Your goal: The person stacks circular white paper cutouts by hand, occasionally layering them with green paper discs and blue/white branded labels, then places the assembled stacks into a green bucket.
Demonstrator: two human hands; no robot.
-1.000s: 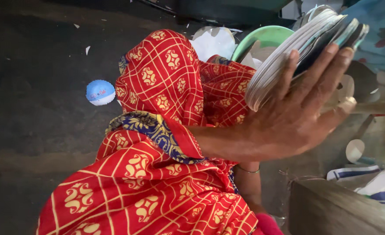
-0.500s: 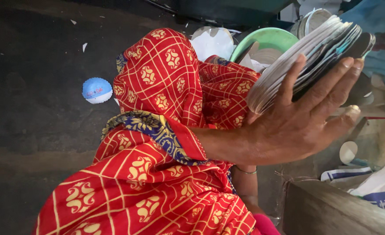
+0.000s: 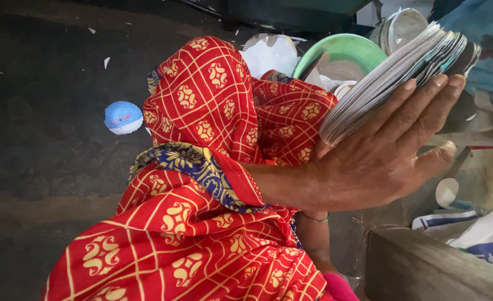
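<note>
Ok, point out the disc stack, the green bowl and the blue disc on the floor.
Disc stack (image 3: 388,78): head view, on the fanned edges.
Green bowl (image 3: 344,47): head view, on its rim.
Blue disc (image 3: 123,117): head view, on its middle.

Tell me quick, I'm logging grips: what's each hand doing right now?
Left hand: fingers spread flat, holding a stack of paper discs.
Right hand: not in view.

your left hand (image 3: 380,161) is raised, palm turned away from you, fingers (image 3: 425,106) stretched flat and together, thumb apart below; your forearm runs back under a red sleeve.
</note>
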